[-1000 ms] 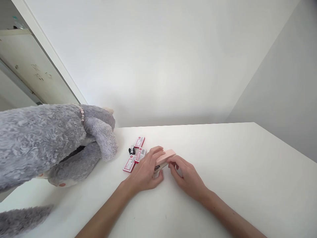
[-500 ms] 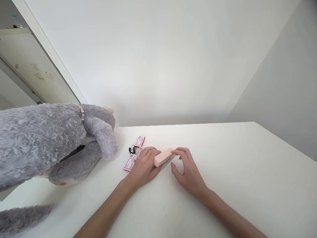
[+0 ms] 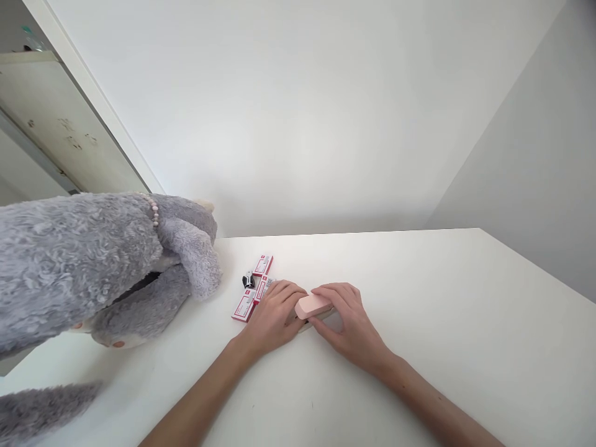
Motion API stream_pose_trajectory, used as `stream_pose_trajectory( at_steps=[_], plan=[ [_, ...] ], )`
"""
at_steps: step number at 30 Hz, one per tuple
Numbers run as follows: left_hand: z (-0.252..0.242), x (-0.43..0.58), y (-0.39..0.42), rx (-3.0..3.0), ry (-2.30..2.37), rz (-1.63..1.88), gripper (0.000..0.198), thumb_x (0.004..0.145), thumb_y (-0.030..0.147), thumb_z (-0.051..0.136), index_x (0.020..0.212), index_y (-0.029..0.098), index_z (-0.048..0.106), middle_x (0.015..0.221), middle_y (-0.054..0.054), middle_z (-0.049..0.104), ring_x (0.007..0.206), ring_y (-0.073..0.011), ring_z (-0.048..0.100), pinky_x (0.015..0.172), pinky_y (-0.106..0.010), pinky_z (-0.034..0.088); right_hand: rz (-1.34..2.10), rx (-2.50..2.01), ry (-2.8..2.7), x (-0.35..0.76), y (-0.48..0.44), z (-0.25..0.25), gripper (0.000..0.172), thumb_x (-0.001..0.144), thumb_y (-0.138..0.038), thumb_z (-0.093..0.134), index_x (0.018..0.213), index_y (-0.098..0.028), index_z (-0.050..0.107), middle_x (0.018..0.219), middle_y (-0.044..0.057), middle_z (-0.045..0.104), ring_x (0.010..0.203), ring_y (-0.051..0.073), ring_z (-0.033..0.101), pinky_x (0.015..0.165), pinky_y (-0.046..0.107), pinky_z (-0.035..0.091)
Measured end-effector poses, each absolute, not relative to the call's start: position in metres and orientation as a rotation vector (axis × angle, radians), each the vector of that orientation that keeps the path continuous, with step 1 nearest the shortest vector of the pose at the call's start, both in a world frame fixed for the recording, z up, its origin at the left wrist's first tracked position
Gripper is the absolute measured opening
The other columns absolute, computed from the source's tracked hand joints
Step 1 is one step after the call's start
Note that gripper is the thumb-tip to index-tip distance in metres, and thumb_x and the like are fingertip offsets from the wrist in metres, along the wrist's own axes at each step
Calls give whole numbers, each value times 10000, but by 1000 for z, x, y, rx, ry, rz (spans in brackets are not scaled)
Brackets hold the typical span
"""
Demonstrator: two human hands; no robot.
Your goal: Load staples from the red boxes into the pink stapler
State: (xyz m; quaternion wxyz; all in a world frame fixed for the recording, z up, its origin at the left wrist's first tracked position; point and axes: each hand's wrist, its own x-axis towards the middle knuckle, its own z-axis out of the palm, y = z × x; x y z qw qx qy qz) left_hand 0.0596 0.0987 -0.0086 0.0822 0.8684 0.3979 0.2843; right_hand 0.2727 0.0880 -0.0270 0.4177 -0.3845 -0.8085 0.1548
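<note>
Pink stapler (image 3: 311, 306) slants near-left to far-right, our right hand (image 3: 352, 318) gripping it, our left hand (image 3: 275, 317) at its left end, hold unclear.

The pink stapler (image 3: 310, 307) looks smooth matt plastic, the soft toy (image 3: 88, 254) curly plush.

Stapler (image 3: 311, 305), pale pink over cream, between left hand (image 3: 274, 315) and right hand (image 3: 348, 320); boxes (image 3: 243, 306), white with red borders, beside left hand; plush (image 3: 84, 254), grey, farther left.

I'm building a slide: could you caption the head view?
Left hand and right hand on a pink stapler, red-and-white boxes nearby.
</note>
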Motion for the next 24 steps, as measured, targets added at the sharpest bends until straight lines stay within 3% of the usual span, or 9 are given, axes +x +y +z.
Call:
stream_pose_trajectory(
  at_steps=[7,14,19,24],
  plan=[
    [-2,64,98,2368,1156,914,148,897,257,693,1043,230,681,1096,-59,694,1076,-229,603,941,-391,506,593,-1061,-1949,273,85,-29,241,1008,-353,582,1243,-298,596,1239,109,643,1142,292,606,852,457,589],
    [-3,64,100,2189,1188,908,139,911,372,724,937,236,731,1026,-46,722,1053,-224,627,916,-368,507,660,-1064,-1961,273,85,-27,219,1019,-345,555,1229,-286,573,1213,94,665,1096,277,617,859,451,586],
    [-1,65,98,2101,1231,846,210,911,413,707,845,214,705,943,-25,724,883,-185,641,775,-308,488,628,-1078,-1965,275,86,-29,214,1012,-353,568,1215,-285,568,1200,69,697,1098,266,633,867,436,579],
    [-1,66,99,2059,1290,795,374,899,470,688,684,185,578,739,6,611,702,-141,530,621,-271,387,698,-1102,-1946,275,86,-30,218,1012,-371,557,1210,-280,554,1179,71,698,1054,269,628,824,438,578]
  ],
)
